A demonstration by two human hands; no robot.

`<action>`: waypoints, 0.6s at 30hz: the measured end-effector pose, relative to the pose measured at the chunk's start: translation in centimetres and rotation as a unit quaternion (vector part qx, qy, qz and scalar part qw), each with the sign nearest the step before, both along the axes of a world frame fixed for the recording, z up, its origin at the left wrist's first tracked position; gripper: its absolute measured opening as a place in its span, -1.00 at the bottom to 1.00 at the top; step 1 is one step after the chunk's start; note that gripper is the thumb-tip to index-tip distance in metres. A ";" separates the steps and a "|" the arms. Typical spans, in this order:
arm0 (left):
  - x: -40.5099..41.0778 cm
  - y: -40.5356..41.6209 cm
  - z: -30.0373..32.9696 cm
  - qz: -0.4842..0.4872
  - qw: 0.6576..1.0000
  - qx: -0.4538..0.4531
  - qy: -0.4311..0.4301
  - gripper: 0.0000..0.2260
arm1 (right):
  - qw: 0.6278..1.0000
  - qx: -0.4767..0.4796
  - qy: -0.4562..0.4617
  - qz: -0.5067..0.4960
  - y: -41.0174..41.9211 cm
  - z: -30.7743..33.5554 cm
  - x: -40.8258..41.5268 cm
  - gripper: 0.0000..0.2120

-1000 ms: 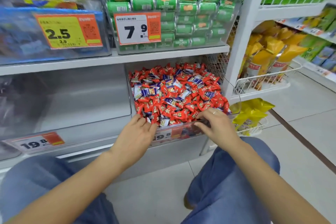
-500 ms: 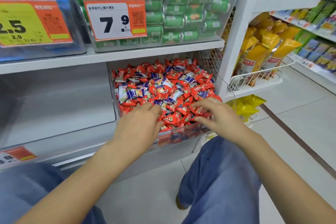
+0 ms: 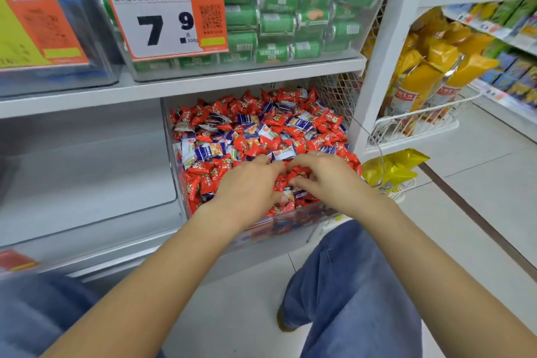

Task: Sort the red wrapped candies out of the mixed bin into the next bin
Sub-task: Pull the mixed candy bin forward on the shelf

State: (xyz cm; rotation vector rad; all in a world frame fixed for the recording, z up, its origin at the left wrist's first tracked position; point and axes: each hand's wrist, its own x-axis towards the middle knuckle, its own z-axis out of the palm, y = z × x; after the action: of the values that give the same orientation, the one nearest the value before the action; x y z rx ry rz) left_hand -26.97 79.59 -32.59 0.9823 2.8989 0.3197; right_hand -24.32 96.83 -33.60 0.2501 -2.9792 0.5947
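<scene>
L hand point(image 3: 250, 183) + R hand point(image 3: 322, 177) on red candies point(image 3: 203, 167) in mixed bin point(image 3: 174, 183) | fingers curled into pile, hold unclear | empty bin point(image 3: 87, 171) just left, nearer L hand

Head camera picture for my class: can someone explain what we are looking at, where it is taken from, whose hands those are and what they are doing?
There is no machine here. A person wears a camera on the head, so you look forward and down along their own arms in a shop aisle. The left hand and the right hand are both in a clear bin on a low shelf, fingers among the sweets. The bin holds red wrapped candies mixed with blue and white candies. Whether either hand has a firm grip on a candy cannot be told. To the left is another clear bin, where no candies show. Above sit green packets behind a price tag reading 7.9.
</scene>
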 end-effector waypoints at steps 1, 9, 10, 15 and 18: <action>0.0 0.0 0.1 0.000 1.000 0.017 0.001 -0.63 | 1.000 -0.021 0.005 -0.011 0.1 0.2 0.1 -0.75; 0.7 -0.6 0.7 0.009 0.992 0.128 0.020 -0.82 | 0.989 -0.100 0.071 -0.077 0.8 1.6 1.2 -0.76; 0.8 -0.6 0.5 0.003 0.991 0.136 0.018 -0.78 | 0.985 -0.128 0.072 -0.094 0.8 1.5 1.2 -0.78; 0.2 -1.2 -0.2 0.009 0.990 0.142 0.008 -0.64 | 0.967 -0.172 0.104 -0.155 0.7 1.1 1.0 -0.80; -0.2 -1.9 0.4 0.046 0.987 0.150 -0.020 -0.76 | 0.971 -0.140 0.076 -0.177 0.9 1.2 1.1 -0.91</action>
State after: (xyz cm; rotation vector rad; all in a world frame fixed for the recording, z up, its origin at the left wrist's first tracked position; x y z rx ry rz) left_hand -27.18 77.71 -32.14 0.8639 2.9192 0.7923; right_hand -23.26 97.76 -32.37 -0.2422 -2.6547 0.8858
